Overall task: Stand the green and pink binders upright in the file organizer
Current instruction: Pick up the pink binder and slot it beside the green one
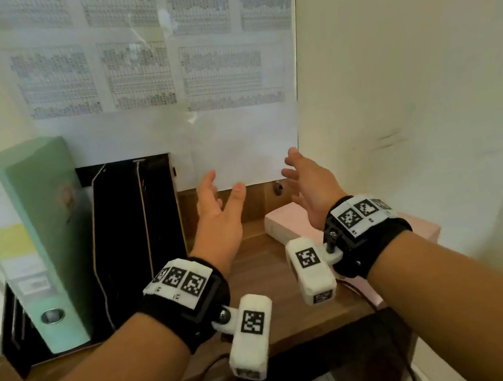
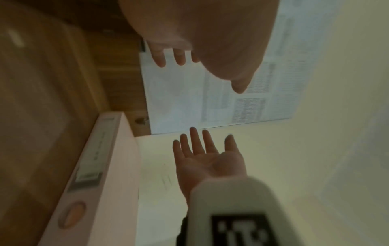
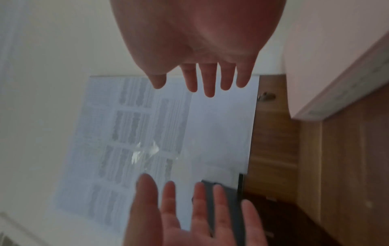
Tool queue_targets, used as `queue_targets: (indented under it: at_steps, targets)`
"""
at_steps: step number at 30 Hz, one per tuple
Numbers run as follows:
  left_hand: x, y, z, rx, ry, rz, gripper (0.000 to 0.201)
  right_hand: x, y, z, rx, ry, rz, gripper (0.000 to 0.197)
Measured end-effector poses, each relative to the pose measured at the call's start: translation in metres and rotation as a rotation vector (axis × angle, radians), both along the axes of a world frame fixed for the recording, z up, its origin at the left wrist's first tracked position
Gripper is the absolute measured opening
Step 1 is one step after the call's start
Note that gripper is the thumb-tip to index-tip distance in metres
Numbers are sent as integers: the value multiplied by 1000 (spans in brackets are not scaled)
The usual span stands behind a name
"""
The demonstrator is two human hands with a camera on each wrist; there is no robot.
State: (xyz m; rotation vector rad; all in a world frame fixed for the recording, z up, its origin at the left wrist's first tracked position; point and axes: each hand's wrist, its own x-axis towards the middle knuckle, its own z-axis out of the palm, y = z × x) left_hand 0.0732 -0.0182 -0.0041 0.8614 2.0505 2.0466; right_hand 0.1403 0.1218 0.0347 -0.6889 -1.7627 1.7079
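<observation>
The pink binder (image 1: 285, 224) lies flat on the wooden desk (image 1: 273, 318), close to the right-hand wall, and the right hand (image 1: 308, 184) hangs in the air just above its far end without touching it. That hand is empty, its fingers straight and slightly spread, palm turned toward the left hand (image 1: 218, 215). The left hand is likewise empty and raised, fingers loosely extended, thumb standing apart, palm facing the right one; a gap of air separates the two. The left wrist view shows the right palm (image 2: 207, 164) plainly with all five fingers fanned, and the pink binder's spine (image 2: 99, 166) beside it with a label and a round finger hole. The right wrist view shows both palms facing each other, fingers spread, nothing between them.

Each wrist carries a black band (image 1: 191, 298) with checkered markers and a white camera block (image 1: 250, 335).

Left of the hands stands the black file organizer (image 1: 137, 228), upright against the back wall. The green binder (image 1: 27, 239) stands upright in its leftmost slot, spine outward, showing a white and yellow label and a metal ring hole near the bottom. The slots to the right of it hold nothing visible.

A large sheet of printed tables (image 1: 140, 59) hangs on the wall behind, its lower edge just beyond the fingertips
</observation>
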Motion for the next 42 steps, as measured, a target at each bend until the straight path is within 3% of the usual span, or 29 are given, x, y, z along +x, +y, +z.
queue_targets:
  at_steps: [9,13,22,35,42]
  targets:
    - [24,72,-29,-128,-560,-155,52,54,80,-35,291,-389,-71,60]
    - [41,86,-49,-221,-743,-225,59,65,91,-58,350,-559,-67,57]
    - [63,121,-80,-267,-823,-245,53,75,104,-95,483,-742,6,60]
    - [59,131,-94,-315,-849,-276,35,71,105,-110,536,-767,-43,59]
    - [33,113,-94,-357,-748,-144,32,63,98,-107,539,-762,-55,54]
